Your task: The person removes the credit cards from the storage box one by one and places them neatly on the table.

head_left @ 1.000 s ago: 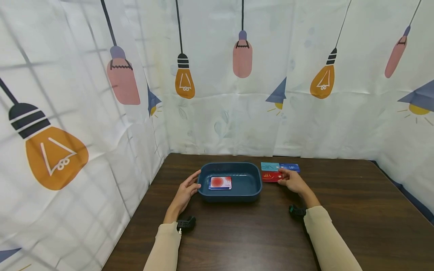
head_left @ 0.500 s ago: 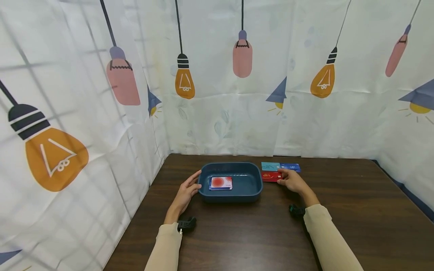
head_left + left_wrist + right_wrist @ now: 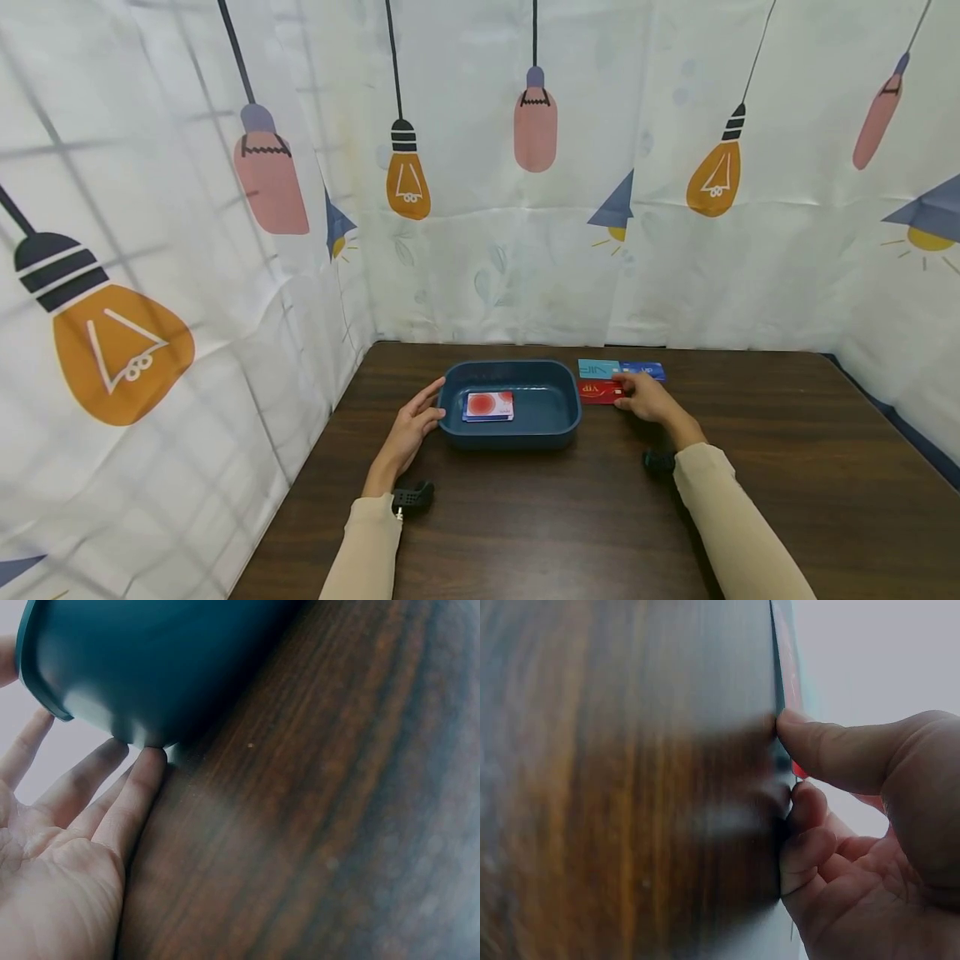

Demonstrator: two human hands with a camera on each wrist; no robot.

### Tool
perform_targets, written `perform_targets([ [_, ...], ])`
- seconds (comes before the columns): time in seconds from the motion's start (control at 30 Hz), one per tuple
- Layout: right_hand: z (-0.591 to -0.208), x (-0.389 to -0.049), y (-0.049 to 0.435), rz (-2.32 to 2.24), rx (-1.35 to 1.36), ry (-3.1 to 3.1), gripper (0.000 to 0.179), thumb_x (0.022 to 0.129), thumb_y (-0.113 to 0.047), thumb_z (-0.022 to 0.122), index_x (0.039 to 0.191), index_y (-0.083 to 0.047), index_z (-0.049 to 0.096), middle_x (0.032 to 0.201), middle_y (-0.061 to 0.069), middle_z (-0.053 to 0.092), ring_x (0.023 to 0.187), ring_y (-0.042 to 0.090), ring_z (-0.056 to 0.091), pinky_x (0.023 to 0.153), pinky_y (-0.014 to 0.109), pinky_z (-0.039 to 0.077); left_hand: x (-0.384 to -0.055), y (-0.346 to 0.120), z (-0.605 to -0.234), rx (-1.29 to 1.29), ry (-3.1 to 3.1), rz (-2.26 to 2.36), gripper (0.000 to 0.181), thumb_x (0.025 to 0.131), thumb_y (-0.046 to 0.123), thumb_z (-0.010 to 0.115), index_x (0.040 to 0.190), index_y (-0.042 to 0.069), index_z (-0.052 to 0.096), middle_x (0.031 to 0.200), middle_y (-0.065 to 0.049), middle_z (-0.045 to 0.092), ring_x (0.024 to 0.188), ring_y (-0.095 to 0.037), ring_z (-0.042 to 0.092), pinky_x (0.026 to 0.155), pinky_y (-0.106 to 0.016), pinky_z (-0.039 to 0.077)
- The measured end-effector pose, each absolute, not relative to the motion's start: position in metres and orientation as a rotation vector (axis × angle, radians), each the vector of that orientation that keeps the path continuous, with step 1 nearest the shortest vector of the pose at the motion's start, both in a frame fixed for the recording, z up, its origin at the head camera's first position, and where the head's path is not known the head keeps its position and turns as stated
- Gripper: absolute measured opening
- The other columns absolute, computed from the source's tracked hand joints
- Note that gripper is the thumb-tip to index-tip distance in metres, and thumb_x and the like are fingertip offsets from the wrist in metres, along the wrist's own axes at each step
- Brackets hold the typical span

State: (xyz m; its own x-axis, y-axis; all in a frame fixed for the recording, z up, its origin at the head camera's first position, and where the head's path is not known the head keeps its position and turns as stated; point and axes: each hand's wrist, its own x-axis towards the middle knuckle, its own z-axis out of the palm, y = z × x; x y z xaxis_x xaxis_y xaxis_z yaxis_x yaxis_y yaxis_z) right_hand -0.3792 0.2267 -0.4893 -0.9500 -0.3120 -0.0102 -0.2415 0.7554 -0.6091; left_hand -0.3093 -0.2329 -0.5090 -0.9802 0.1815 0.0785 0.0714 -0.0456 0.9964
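Note:
A dark blue rectangular tray (image 3: 547,417) stands on the table, with a small stack of cards (image 3: 488,406) in its left half, the top one white with a red disc. My left hand (image 3: 407,433) touches the tray's left end, its fingers fairly straight. In the left wrist view, fingertips (image 3: 152,756) rest against the tray's outer wall. Right of the tray lie a red card (image 3: 597,392), a light blue card (image 3: 597,368) and a blue card (image 3: 648,368). My right hand (image 3: 648,402) pinches the red card's right end. In the right wrist view, the thumb (image 3: 832,750) meets its edge.
The dark wooden table (image 3: 540,525) extends toward me and to the right. White curtains (image 3: 487,283) printed with lamps stand behind it and along its left side. A dark band sits on each wrist.
My right hand and forearm have shifted very slightly, the fingers staying at the red card. The left hand, the tray and the cards keep their places.

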Motion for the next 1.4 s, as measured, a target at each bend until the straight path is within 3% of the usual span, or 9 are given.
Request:
perform_targets([
  [1.4, -0.4867, -0.3844, 0.2273, -0.962, -0.325, 2.841, 0.048, 0.096, -0.012, 0.069, 0.14, 0.004, 0.057, 0.126, 0.032, 0.059, 0.115, 0.046, 0.057, 0.096, 0.06, 0.047, -0.3095, -0.2333, -0.509, 0.283, 2.119, 2.192, 0.058, 0.101, 0.008, 0.056, 0.157, 0.021, 0.043, 0.166, -0.006, 0.035, 0.15, -0.028, 0.034, 0.1, -0.02, 0.047],
])
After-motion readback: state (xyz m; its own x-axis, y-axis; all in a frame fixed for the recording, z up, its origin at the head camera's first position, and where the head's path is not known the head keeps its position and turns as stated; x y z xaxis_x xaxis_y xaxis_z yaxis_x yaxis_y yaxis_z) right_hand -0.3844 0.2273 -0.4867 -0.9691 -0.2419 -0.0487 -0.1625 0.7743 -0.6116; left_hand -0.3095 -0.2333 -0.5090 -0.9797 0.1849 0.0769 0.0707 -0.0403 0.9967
